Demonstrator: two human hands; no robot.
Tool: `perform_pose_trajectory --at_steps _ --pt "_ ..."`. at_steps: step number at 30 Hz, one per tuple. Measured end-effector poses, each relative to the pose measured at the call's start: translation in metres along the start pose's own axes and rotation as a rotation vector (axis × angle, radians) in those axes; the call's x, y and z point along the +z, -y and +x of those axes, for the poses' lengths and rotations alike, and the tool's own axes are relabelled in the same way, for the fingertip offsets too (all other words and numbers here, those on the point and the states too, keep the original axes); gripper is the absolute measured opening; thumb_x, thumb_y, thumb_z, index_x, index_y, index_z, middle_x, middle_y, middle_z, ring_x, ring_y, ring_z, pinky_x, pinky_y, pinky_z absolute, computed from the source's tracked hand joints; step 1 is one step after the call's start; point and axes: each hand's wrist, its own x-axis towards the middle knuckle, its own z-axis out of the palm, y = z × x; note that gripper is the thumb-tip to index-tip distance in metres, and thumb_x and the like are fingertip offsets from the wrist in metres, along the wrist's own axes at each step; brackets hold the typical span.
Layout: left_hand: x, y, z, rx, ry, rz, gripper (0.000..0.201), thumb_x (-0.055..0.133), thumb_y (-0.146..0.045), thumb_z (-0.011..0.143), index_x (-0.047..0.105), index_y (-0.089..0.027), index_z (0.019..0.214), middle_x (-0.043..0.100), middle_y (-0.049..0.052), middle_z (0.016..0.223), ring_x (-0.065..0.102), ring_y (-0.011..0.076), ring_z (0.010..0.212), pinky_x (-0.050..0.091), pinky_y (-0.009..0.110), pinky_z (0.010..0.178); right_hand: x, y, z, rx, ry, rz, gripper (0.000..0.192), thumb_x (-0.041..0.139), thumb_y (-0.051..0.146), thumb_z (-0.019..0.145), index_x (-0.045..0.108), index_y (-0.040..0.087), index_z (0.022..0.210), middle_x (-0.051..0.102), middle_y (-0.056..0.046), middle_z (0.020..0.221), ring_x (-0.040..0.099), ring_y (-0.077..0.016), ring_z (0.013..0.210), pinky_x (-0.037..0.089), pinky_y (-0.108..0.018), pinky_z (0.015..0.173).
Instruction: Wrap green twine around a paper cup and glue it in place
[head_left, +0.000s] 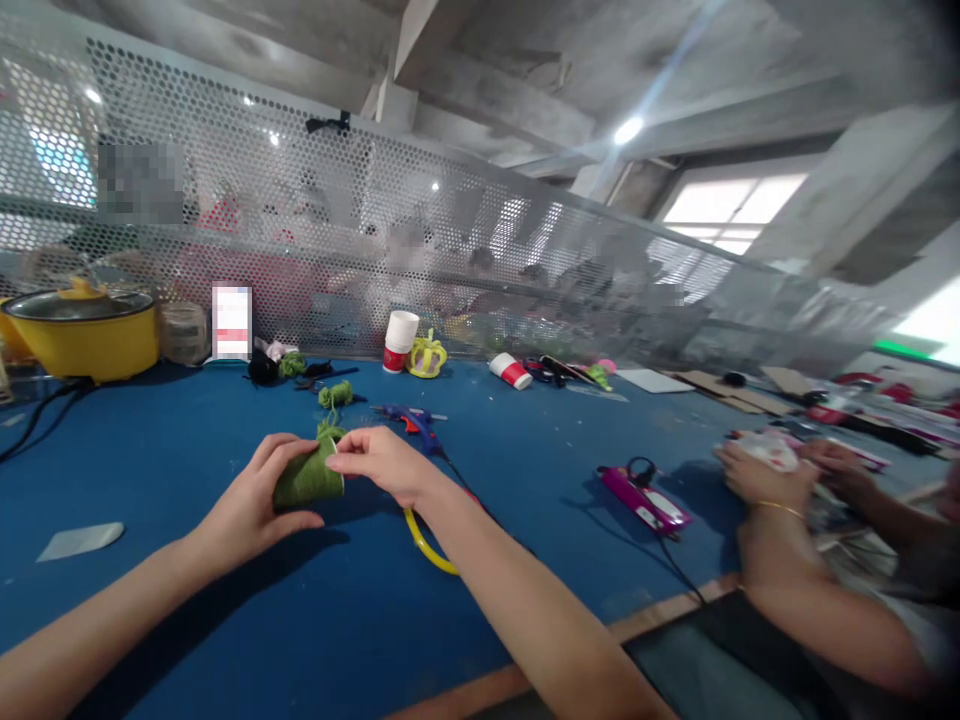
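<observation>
A paper cup wrapped in green yarn point(306, 480) lies sideways in my left hand point(251, 505), just above the blue table point(150, 480). My right hand point(382, 462) pinches the yarn at the cup's rim, fingers closed on it. A strand of green yarn point(335, 397) runs from the cup back to a small bundle on the table. A blue glue gun point(411, 420) lies just behind my right hand, and a yellow ring point(424, 545) shows under my right wrist.
A yellow pot point(82, 335) stands at the far left. Paper cups point(400, 340) and a yellow yarn crown point(427, 357) stand by the mesh partition. A pink glue gun point(643, 497) lies to the right. Another person's hands point(765, 475) work at the right edge.
</observation>
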Motion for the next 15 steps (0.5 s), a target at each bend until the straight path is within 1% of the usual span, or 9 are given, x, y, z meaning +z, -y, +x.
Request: perform_pose_trajectory --at_steps 3,5,7,10,13,15 --pt "-0.003 -0.001 0.001 -0.099 0.028 -0.11 0.054 0.06 -0.041 0.074 0.036 -0.021 0.118 0.047 0.009 0.113 0.048 0.0276 0.107 0.042 0.045 0.09 0.003 0.0 -0.008 -0.039 -0.045 -0.035 0.013 0.065 0.025 0.065 0.056 0.016 0.062 0.05 0.005 0.056 0.043 -0.0084 0.053 0.034 -0.022 0.055" --pt "-0.004 -0.001 0.002 -0.198 0.075 -0.204 0.053 0.055 -0.046 0.076 0.036 -0.02 0.118 0.051 0.008 0.107 0.054 0.026 0.097 0.046 0.043 0.083 0.004 -0.001 -0.016 -0.092 -0.066 -0.054 0.013 0.064 0.026 0.066 0.056 0.017 0.063 0.05 0.005 0.058 0.042 -0.0082 0.054 0.033 -0.022 0.054" --pt "-0.005 -0.002 0.002 -0.261 0.124 -0.271 0.052 0.053 -0.048 0.077 0.038 -0.02 0.117 0.055 0.007 0.102 0.058 0.0243 0.089 0.048 0.041 0.079 0.007 -0.003 -0.021 -0.123 -0.069 -0.07 0.012 0.063 0.026 0.066 0.056 0.017 0.063 0.05 0.005 0.06 0.043 -0.0084 0.055 0.033 -0.022 0.054" --pt "-0.005 -0.004 0.003 -0.275 0.128 -0.292 0.051 0.057 -0.047 0.074 0.041 -0.02 0.114 0.057 0.006 0.103 0.057 0.0248 0.092 0.047 0.041 0.082 0.01 -0.01 -0.026 -0.126 -0.056 -0.087 0.009 0.062 0.025 0.068 0.06 0.016 0.07 0.055 0.003 0.065 0.048 -0.0102 0.059 0.036 -0.024 0.059" --pt "-0.004 -0.006 0.004 -0.275 0.123 -0.279 0.053 0.06 -0.046 0.072 0.042 -0.02 0.114 0.057 0.007 0.107 0.057 0.0253 0.095 0.045 0.042 0.085 0.011 -0.014 -0.026 -0.094 -0.021 -0.021 0.018 0.064 0.027 0.068 0.063 0.017 0.082 0.061 0.0 0.076 0.054 -0.0135 0.069 0.04 -0.027 0.067" --pt "-0.003 -0.005 0.004 -0.272 0.126 -0.26 0.055 0.061 -0.046 0.07 0.043 -0.019 0.114 0.057 0.008 0.109 0.057 0.0257 0.096 0.045 0.042 0.085 0.009 -0.014 -0.026 -0.065 0.018 0.044 0.022 0.067 0.027 0.065 0.063 0.017 0.085 0.063 -0.001 0.079 0.056 -0.0146 0.073 0.042 -0.028 0.071"
